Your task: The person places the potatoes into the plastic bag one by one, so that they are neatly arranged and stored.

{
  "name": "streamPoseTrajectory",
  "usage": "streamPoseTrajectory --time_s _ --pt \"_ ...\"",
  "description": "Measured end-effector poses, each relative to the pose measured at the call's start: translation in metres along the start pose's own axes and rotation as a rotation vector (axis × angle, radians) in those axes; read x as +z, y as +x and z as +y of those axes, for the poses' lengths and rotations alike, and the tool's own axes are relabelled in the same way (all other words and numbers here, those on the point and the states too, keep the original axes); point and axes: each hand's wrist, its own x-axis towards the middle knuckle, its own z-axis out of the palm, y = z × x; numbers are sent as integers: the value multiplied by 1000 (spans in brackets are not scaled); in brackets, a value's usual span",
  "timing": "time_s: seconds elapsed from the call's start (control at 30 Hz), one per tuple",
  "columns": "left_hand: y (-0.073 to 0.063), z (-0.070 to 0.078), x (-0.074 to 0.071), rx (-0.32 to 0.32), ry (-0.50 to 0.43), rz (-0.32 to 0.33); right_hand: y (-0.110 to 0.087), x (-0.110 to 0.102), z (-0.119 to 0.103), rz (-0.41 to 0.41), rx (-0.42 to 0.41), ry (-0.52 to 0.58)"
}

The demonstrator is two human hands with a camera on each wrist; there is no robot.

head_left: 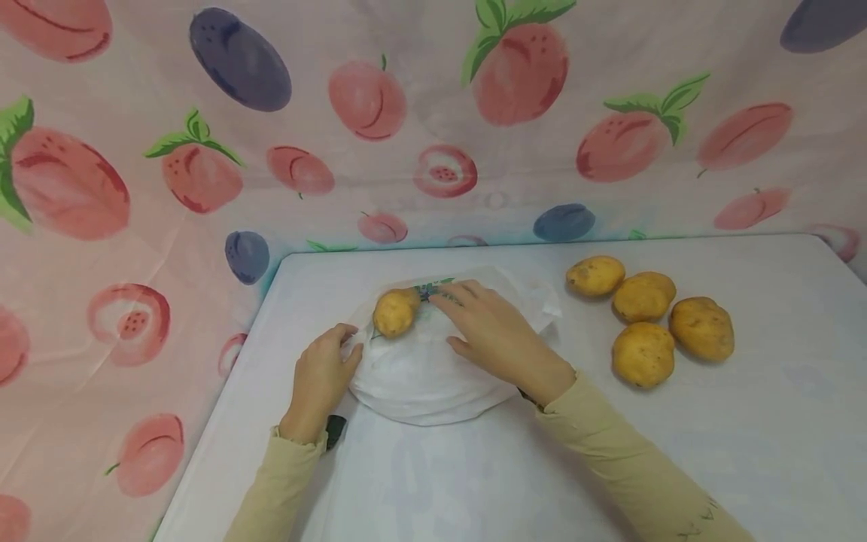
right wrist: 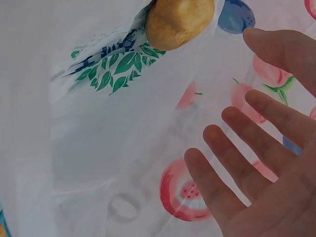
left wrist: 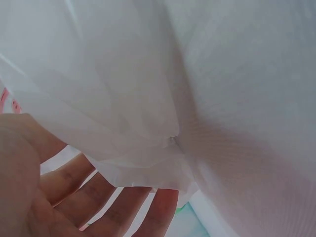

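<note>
Potato [head_left: 394,316] lies on white bag [head_left: 427,376] — green leaf print [right wrist: 121,66], blue lettering [right wrist: 107,50] illegible.

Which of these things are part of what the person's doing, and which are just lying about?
Seemingly in the job:
white bag, left fingers at its edge
lone potato at the bag
right fingers, spread

Seemingly lying about:
four potatoes to the right, untouched, though they may belong too
fruit-print cloth, just backdrop

Potato [right wrist: 180,23] cropped in right-wrist view
</note>
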Motion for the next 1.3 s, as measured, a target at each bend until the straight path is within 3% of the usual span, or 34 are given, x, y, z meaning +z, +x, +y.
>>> streamPoseTrajectory --time_s 0.6,0.87,1.3 --pt "-2 0 4 5 -6 4 -33 -9 21 3 7 -1" --pt "0 0 0 13 -3 -20 -48 -9 32 52 11 10" --pt "0 -3 1 4 -6 -17 -70 -11 49 19 31 -43"
